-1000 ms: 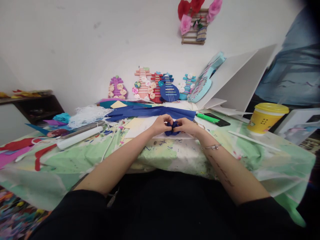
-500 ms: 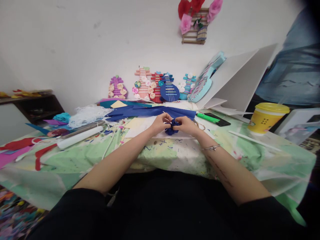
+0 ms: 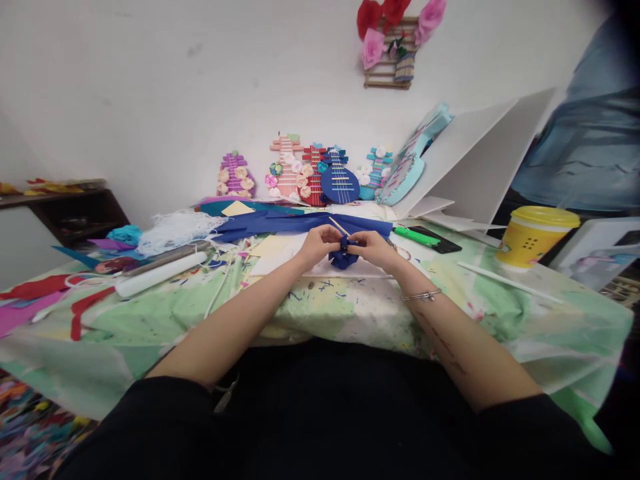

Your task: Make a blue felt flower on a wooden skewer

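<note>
A dark blue paper flower [image 3: 343, 257] is held between both hands over a white board [image 3: 310, 268]. My left hand [image 3: 320, 244] pinches its left side, fingers closed. On the other side my right hand [image 3: 371, 250] grips it with curled fingers. A thin wooden stick [image 3: 339, 226] slants up and left from the top of the flower; which hand holds it I cannot tell. Just behind the hands lie strips of blue paper [image 3: 290, 223]. Scissors, partly hidden, show a handle loop [image 3: 401, 252] beside my right hand.
Several lute-shaped crafts [image 3: 341, 185] lean on the wall. To the right are a green cutter [image 3: 417, 236], a black phone [image 3: 447, 245], a yellow cup [image 3: 537, 237] and a white stick [image 3: 510, 282]. White string [image 3: 175, 230] and a white bar [image 3: 160, 275] lie left.
The wooden stick now shows more of its length above the flower. My fingers have shifted slightly round the flower, and more of its lower petals are visible.
</note>
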